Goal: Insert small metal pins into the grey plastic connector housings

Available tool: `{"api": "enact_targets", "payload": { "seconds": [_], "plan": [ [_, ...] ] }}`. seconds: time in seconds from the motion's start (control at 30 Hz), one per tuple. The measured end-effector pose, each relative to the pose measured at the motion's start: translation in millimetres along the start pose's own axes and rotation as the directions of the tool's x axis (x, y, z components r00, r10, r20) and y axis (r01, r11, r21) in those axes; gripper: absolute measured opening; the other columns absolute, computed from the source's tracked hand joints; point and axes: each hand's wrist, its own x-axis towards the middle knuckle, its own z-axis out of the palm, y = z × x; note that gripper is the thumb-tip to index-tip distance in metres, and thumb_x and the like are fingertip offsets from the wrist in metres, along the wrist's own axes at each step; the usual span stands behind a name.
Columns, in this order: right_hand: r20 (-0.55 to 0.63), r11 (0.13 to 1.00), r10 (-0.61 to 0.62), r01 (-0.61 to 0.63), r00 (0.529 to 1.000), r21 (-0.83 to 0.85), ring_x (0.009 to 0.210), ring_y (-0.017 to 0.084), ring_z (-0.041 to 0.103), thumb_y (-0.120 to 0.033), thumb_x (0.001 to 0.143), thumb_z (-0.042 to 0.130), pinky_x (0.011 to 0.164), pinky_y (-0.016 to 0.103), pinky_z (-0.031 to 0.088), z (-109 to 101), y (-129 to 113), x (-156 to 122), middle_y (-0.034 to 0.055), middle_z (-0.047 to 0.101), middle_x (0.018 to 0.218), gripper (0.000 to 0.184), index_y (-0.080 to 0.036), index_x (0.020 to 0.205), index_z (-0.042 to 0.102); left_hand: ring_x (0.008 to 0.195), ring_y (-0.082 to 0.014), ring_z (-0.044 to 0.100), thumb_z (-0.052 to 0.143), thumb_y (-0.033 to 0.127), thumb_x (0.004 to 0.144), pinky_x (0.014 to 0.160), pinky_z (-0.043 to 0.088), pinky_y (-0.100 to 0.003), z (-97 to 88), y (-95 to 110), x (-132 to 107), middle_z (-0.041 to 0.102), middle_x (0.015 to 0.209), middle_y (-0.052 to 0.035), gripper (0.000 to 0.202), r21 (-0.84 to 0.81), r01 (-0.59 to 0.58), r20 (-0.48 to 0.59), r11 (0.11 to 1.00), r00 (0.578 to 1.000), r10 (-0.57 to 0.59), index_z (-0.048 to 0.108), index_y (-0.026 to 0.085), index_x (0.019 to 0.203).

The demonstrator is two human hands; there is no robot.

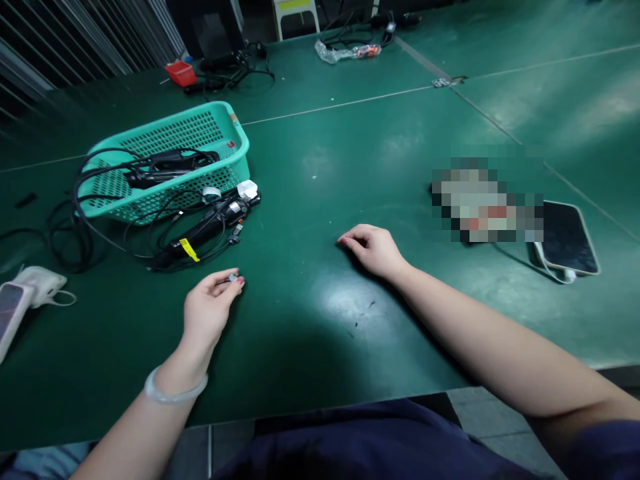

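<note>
My left hand (206,305), with a pale bangle (175,398) at the wrist, pinches a small pale grey piece (233,277) between thumb and fingers. Its exact kind is too small to tell. Just beyond that hand lies a black handheld device (200,230) with a yellow tag (189,249), a coiled cable and a small plug (236,233). My right hand (374,252) rests on the green table (295,313), its thumb and fingertips brought together. Whether anything is between those fingertips cannot be made out.
A turquoise basket (235,160) holding black cabled devices (165,170) stands at the left. Phones lie at the far left (15,307) and the right (570,237), beside a blurred-out patch. Along the back are a red tray (181,73), cables and a plastic bag (333,52).
</note>
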Motion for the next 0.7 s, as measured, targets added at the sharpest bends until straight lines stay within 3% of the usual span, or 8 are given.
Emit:
{"api": "enact_targets", "payload": {
  "seconds": [0.17,0.3,0.4,0.47,0.57,0.7],
  "plan": [
    [0.002,1.0,-0.008,0.008,1.0,-0.007,0.082,0.018,0.064,-0.027,0.085,0.055,0.078,0.033,0.049,0,1,-1,0.0053,0.072,0.086,0.019,-0.018,0.08,0.072,0.065,-0.0145,0.06,0.071,0.04,0.067,0.065,0.045,-0.027,-3.5,2,-7,0.07,0.077,-0.0032,0.032,0.414,-0.194,0.062,0.889,0.981,0.185,0.072,0.021,0.094],
    [0.012,1.0,0.0,0.0,1.0,-0.016,0.083,0.018,0.065,-0.026,0.084,0.055,0.08,0.033,0.049,-1,0,-1,0.005,0.072,0.086,0.018,-0.019,0.08,0.071,0.057,-0.0129,0.052,0.064,0.04,0.075,0.061,0.038,-0.026,-0.8,2,-9,0.068,0.075,-0.0018,0.027,0.567,-0.359,0.176,0.742,0.932,0.316,0.072,0.025,0.095],
    [0.022,1.0,-0.004,0.004,1.0,-0.016,0.083,0.018,0.065,-0.026,0.085,0.055,0.079,0.033,0.049,-1,0,-1,0.0055,0.072,0.087,0.019,-0.018,0.081,0.072,0.054,-0.0129,0.046,0.065,0.04,0.074,0.059,0.035,-0.026,-3.7,2,-8,0.064,0.071,-0.001,0.027,0.54,-0.392,0.187,0.745,0.919,0.348,0.074,0.028,0.096],
    [0.024,1.0,-0.008,0.008,1.0,-0.01,0.083,0.018,0.065,-0.027,0.085,0.055,0.08,0.033,0.049,0,1,-1,0.0057,0.072,0.087,0.019,-0.018,0.081,0.072,0.052,-0.013,0.043,0.066,0.039,0.073,0.058,0.035,-0.026,-6.8,2,-6,0.063,0.068,-0.0002,0.028,0.502,-0.346,0.158,0.793,0.938,0.309,0.074,0.028,0.098],
    [0.02,1.0,-0.014,0.014,1.0,-0.004,0.083,0.018,0.065,-0.027,0.085,0.055,0.08,0.033,0.049,0,1,-2,0.0051,0.072,0.086,0.02,-0.019,0.08,0.072,0.061,-0.0147,0.051,0.064,0.037,0.075,0.064,0.039,-0.027,-8.0,0,-3,0.069,0.078,-0.002,0.029,0.4,-0.257,0.081,0.88,0.966,0.245,0.072,0.026,0.101],
    [0.023,1.0,-0.023,0.023,0.999,0.008,0.082,0.018,0.065,-0.027,0.085,0.054,0.08,0.034,0.049,0,0,-3,0.0047,0.072,0.086,0.02,-0.02,0.079,0.071,0.082,-0.0176,0.06,0.059,0.032,0.08,0.079,0.044,-0.029,7.3,-8,-3,0.07,0.092,-0.0051,0.023,0.237,-0.268,0.083,0.934,0.963,0.255,0.069,0.024,0.098]
  ]
}}
